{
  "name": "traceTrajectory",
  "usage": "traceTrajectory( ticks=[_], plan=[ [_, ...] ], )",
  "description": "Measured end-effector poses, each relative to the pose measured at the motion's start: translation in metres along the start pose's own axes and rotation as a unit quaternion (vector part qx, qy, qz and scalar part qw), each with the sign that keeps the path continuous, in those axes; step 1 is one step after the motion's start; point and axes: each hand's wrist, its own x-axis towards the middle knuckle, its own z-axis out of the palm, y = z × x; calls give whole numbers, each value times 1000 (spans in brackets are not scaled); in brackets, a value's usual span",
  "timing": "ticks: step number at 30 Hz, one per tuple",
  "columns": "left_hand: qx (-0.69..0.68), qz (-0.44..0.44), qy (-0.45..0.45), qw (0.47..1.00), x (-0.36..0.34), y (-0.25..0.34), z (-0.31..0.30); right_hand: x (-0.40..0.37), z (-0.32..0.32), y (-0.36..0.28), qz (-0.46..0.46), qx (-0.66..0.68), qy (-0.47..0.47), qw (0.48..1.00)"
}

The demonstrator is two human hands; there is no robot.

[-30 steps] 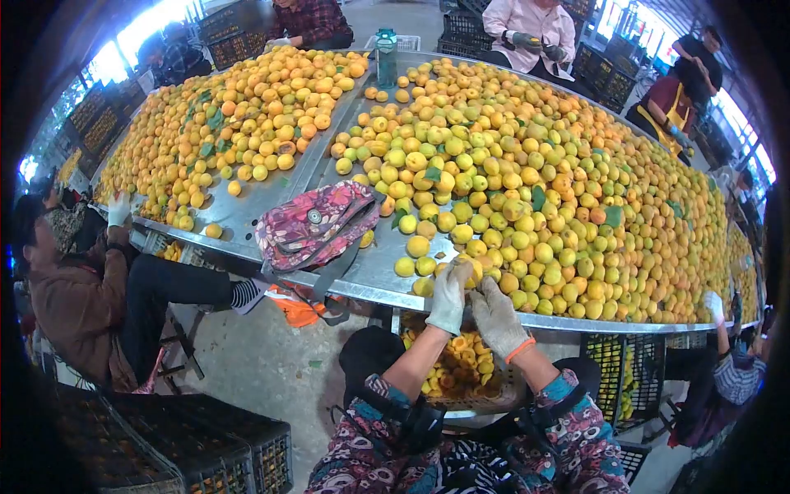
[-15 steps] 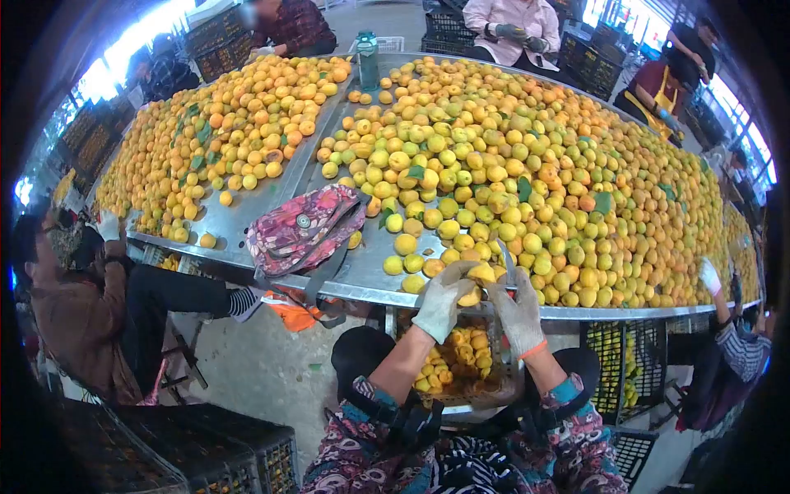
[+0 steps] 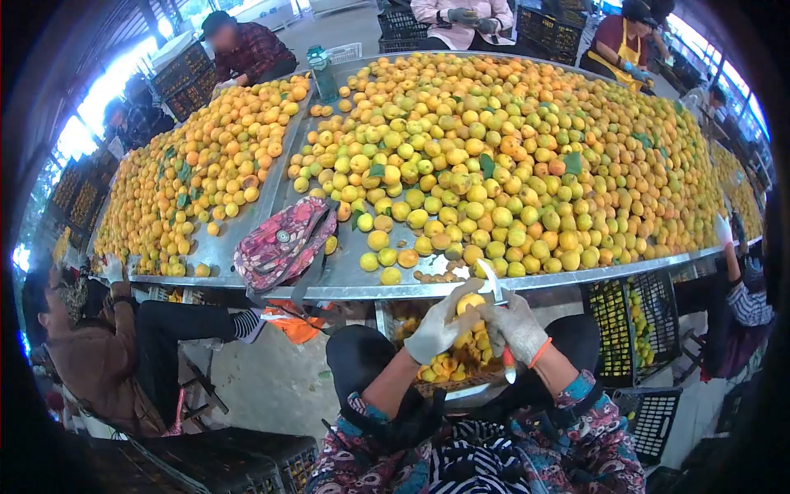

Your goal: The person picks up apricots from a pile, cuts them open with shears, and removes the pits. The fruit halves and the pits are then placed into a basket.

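Observation:
My left hand [image 3: 439, 331], in a whitish work glove, has its fingers closed around a yellow apricot [image 3: 470, 303]. My right hand [image 3: 518, 326], gloved too, grips a knife [image 3: 490, 275] with a light curved blade pointing up beside the fruit. The knife's red and white handle end sticks out below that palm. Both hands meet close in front of the table edge, over a crate [image 3: 471, 387] of yellow-orange apricot pieces [image 3: 448, 362] between my knees. Ahead of them, a large heap of apricots [image 3: 494, 165] covers the metal table.
A pink patterned backpack [image 3: 284, 241] rests on the metal table [image 3: 354, 280], left of my hands. Farther back stands a green bottle [image 3: 322, 74]. Black crates [image 3: 611, 329] are at my right. A person [image 3: 103, 346] sits at the left; other people work around the table.
The view has shifted. My hands have drawn back from the heap to just in front of the table edge. The knife has turned, and its handle end now shows below my right hand.

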Motion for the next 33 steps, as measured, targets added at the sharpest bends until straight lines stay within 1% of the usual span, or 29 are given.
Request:
traceTrajectory(
  ticks=[1,4,5,6,7,9,10,11,13,14,15,16,17,18,19,20,22,25,28,29,32,33],
  plan=[
    [75,62,26,995,6,-20,-5,7,-1,6,-6,13,11,1000],
    [-52,-73,120,989,18,-19,-14,29,-3,-6,-126,-76,132,980],
    [-99,-81,126,984,23,-19,-23,33,-6,-22,-156,52,129,978],
    [-229,-49,97,967,23,-13,-28,26,5,-54,-185,156,145,959],
    [-254,-36,108,960,27,-7,-27,27,10,-75,-268,168,148,937],
    [-299,-17,122,946,37,14,-19,33,27,-110,-333,204,165,906],
    [-319,-9,127,939,42,28,-13,38,36,-120,-364,222,172,888],
    [-340,-3,132,931,47,35,-12,45,43,-124,-387,218,160,882],
    [-176,-2,128,976,55,30,-20,60,52,-123,-411,215,127,877],
    [-94,-3,127,987,58,25,-25,68,54,-118,-418,197,136,876],
    [-413,-77,71,905,64,24,-37,80,55,-111,-424,179,145,876],
    [-250,9,124,960,66,17,-36,92,57,-102,-428,162,154,876],
    [-77,91,171,978,68,7,-31,108,54,-90,-461,147,153,862],
    [-194,17,184,963,69,15,-27,107,57,-88,-459,161,136,863],
    [-313,-52,213,924,71,24,-24,104,62,-89,-456,173,118,865],
    [-302,-62,244,919,73,21,-26,102,66,-89,-453,186,100,866],
    [-278,-83,303,908,78,14,-28,110,70,-85,-431,180,115,877],
    [-308,-90,334,886,86,1,-35,121,76,-81,-428,203,126,871],
    [-334,-97,364,864,91,-11,-45,129,78,-80,-382,237,102,887],
    [-342,-101,372,857,91,-5,-45,131,78,-76,-383,241,73,889],
    [-341,-128,379,851,85,14,-41,148,77,-60,-352,257,117,892],
    [-317,-112,378,863,88,1,-47,147,74,-57,-337,276,79,897]
  ],
)
